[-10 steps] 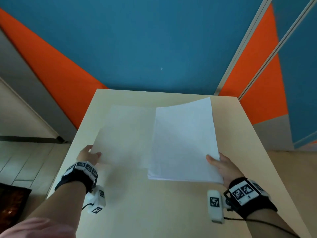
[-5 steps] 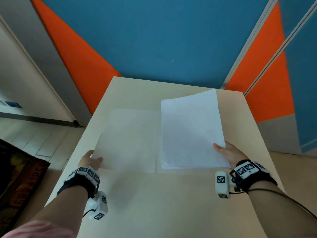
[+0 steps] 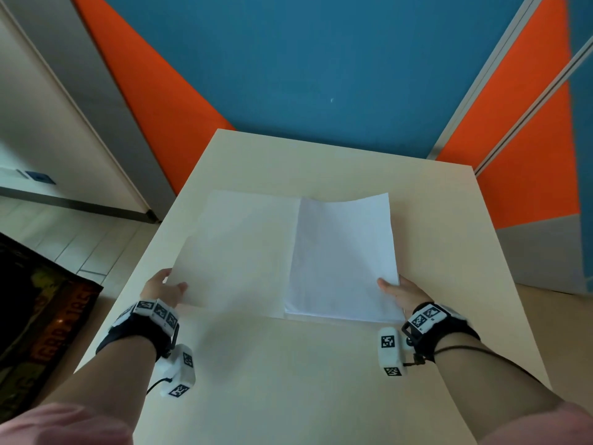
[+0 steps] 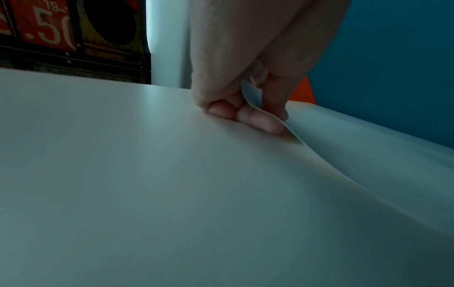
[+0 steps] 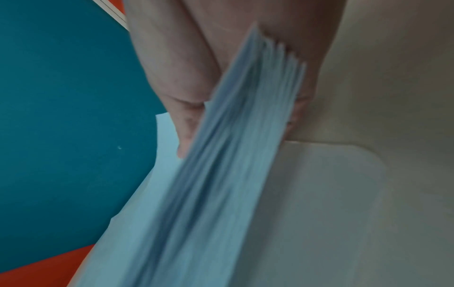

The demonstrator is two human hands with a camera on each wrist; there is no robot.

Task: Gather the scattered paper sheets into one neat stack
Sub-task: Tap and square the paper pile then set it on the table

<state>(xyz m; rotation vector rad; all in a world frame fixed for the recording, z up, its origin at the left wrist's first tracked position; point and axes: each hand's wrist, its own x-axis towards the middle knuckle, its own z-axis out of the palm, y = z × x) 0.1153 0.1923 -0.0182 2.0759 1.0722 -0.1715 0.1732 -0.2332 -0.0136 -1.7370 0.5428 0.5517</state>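
White paper sheets (image 3: 244, 252) and a bluish-white stack (image 3: 343, 258) lie mid-frame on a cream table (image 3: 288, 364); teal and orange wall panels (image 3: 288, 59) fill the top; black-and-white checkered wristbands (image 3: 154, 311) sit lower.

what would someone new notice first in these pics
The white paper in the middle of the pale table draws the eye first: a thick stack on the right, gripped at its near right corner by the right hand. Beside it a loose sheet has its near left corner pinched and lifted by the left hand. Behind the table stands a vivid blue and orange wall.
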